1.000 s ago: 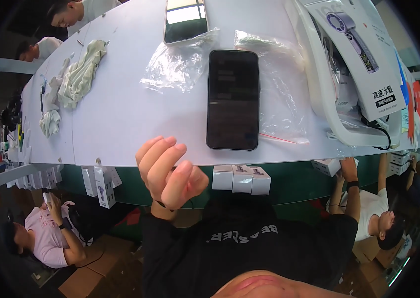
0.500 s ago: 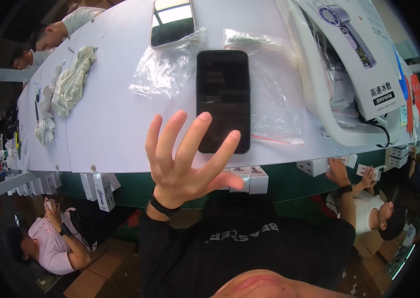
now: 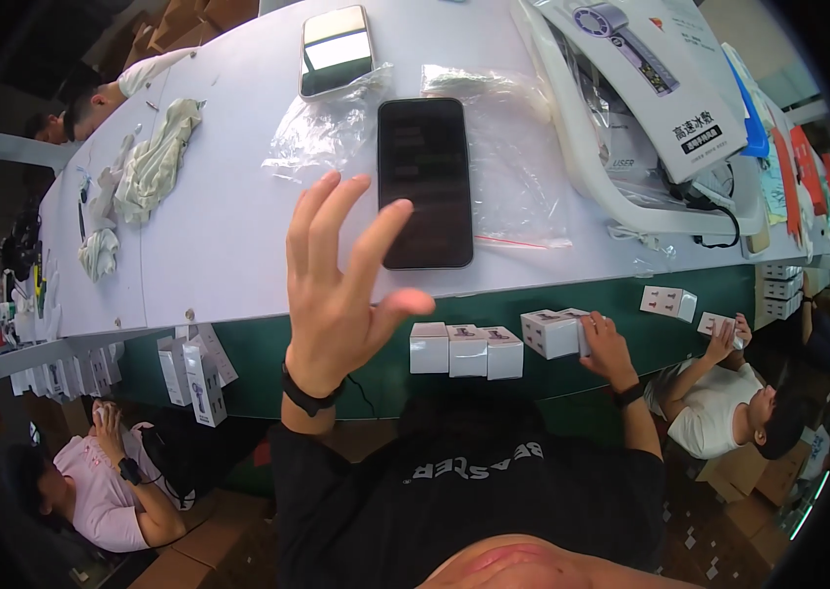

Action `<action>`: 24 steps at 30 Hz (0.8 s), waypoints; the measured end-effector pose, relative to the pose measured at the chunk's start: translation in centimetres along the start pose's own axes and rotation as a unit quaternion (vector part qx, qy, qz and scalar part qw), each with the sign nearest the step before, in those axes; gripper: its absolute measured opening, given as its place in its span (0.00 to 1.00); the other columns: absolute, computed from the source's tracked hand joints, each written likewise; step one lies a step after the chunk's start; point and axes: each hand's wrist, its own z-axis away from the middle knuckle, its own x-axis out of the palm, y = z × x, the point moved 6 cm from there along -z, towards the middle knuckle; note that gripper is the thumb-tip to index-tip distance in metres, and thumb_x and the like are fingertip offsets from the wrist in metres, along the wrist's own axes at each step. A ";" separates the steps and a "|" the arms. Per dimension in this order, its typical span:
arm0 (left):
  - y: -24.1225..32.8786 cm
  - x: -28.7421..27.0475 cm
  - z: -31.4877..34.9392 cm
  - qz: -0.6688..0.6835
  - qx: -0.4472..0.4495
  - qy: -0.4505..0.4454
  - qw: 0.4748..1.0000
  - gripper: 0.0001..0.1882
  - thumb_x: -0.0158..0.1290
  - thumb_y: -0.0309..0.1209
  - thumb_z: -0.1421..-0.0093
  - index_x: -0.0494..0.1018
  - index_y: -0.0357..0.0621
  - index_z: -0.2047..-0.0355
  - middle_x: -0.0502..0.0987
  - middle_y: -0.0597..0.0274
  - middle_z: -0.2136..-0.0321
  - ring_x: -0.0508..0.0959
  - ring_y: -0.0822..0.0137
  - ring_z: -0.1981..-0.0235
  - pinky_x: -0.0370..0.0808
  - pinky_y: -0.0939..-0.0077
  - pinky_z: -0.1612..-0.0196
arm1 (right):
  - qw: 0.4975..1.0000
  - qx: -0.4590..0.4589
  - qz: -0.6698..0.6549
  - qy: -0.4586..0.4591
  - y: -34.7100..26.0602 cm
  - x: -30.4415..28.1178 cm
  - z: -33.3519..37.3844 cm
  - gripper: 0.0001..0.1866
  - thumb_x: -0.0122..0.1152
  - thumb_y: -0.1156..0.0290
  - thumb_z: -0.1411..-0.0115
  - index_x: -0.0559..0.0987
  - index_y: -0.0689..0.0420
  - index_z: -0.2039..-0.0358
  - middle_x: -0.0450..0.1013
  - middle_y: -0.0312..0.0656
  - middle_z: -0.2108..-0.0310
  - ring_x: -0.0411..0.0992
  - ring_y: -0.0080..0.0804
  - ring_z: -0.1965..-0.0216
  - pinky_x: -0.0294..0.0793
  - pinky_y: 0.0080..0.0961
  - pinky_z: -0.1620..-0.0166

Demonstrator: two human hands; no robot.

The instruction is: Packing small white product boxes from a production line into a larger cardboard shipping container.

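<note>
My left hand (image 3: 334,280) is raised over the near edge of the white table, fingers spread and holding nothing. Its index fingertip overlaps the left edge of a black phone (image 3: 425,182) lying flat; whether it touches cannot be told. On the green surface below, my right hand (image 3: 608,346) grips the right end of a short row of small white boxes, around an end box (image 3: 582,330). Left of that row stand several more small white boxes (image 3: 466,350), side by side. Farther right sits another pair of white boxes (image 3: 668,302).
Clear plastic bags (image 3: 518,167) flank the phone, and a second phone (image 3: 337,54) lies beyond. A white bin (image 3: 587,182) at right holds a printed fan box (image 3: 656,83). Crumpled gloves (image 3: 155,162) lie left. Co-workers (image 3: 106,491) sit on both sides.
My right hand has moved left along the green surface, and boxes there have shifted left with it. My left hand has drawn slightly left, its fingers less widely spread. The view has shifted somewhat.
</note>
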 end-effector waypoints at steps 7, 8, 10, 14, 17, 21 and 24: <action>-2.1 0.2 -1.6 0.040 -0.107 -0.087 0.990 0.29 0.49 0.57 0.37 0.73 0.50 0.45 0.69 0.57 0.58 0.70 0.59 0.56 0.66 0.59 0.54 | 0.999 -0.019 0.009 0.024 -4.7 0.5 0.0 0.44 0.78 0.67 0.62 0.66 0.57 0.43 0.63 0.49 0.46 0.68 0.51 0.48 0.81 0.39 0.55; -1.7 0.6 -1.7 -0.021 -0.094 -0.097 0.991 0.29 0.48 0.56 0.35 0.73 0.49 0.45 0.69 0.57 0.58 0.70 0.58 0.58 0.67 0.61 0.54 | 0.999 -0.018 0.009 0.026 -4.8 0.6 0.3 0.44 0.78 0.67 0.62 0.66 0.56 0.43 0.63 0.49 0.46 0.68 0.51 0.48 0.81 0.39 0.55; -1.1 1.1 -1.6 -0.143 -0.070 -0.114 0.981 0.28 0.44 0.54 0.31 0.72 0.47 0.43 0.70 0.57 0.59 0.70 0.56 0.61 0.67 0.64 0.53 | 0.999 -0.017 0.009 0.032 -5.0 0.6 0.8 0.44 0.78 0.67 0.62 0.66 0.56 0.43 0.63 0.49 0.45 0.68 0.52 0.48 0.81 0.40 0.55; -0.7 0.8 -1.3 -0.142 -0.055 -0.055 0.987 0.24 0.55 0.47 0.35 0.73 0.46 0.45 0.69 0.58 0.63 0.69 0.61 0.63 0.66 0.66 0.59 | 1.000 -0.003 -0.011 0.019 -4.8 1.0 1.0 0.45 0.78 0.67 0.62 0.66 0.56 0.42 0.63 0.50 0.44 0.68 0.52 0.48 0.80 0.41 0.54; -1.3 -0.9 1.2 0.104 -0.084 0.143 0.981 0.18 0.56 0.35 0.34 0.74 0.43 0.47 0.70 0.58 0.69 0.70 0.62 0.67 0.69 0.67 0.63 | 0.998 -0.005 -0.049 0.029 -5.1 0.3 1.4 0.47 0.77 0.70 0.61 0.64 0.54 0.39 0.63 0.48 0.42 0.67 0.52 0.45 0.78 0.42 0.50; 2.5 -1.4 12.0 0.158 0.046 0.131 0.978 0.18 0.58 0.25 0.41 0.75 0.41 0.50 0.75 0.57 0.71 0.75 0.55 0.67 0.73 0.64 0.60 | 0.994 -0.040 -0.067 0.081 -3.3 1.0 1.6 0.49 0.75 0.74 0.62 0.63 0.52 0.36 0.63 0.46 0.40 0.65 0.49 0.42 0.76 0.41 0.47; 2.0 7.0 20.1 0.130 -0.071 -0.115 0.982 0.29 0.66 0.32 0.48 0.73 0.43 0.45 0.77 0.54 0.59 0.75 0.48 0.57 0.75 0.57 0.55 | 0.986 -0.080 -0.064 0.132 -2.0 2.8 1.6 0.52 0.75 0.73 0.62 0.60 0.51 0.34 0.63 0.46 0.39 0.63 0.50 0.39 0.74 0.41 0.43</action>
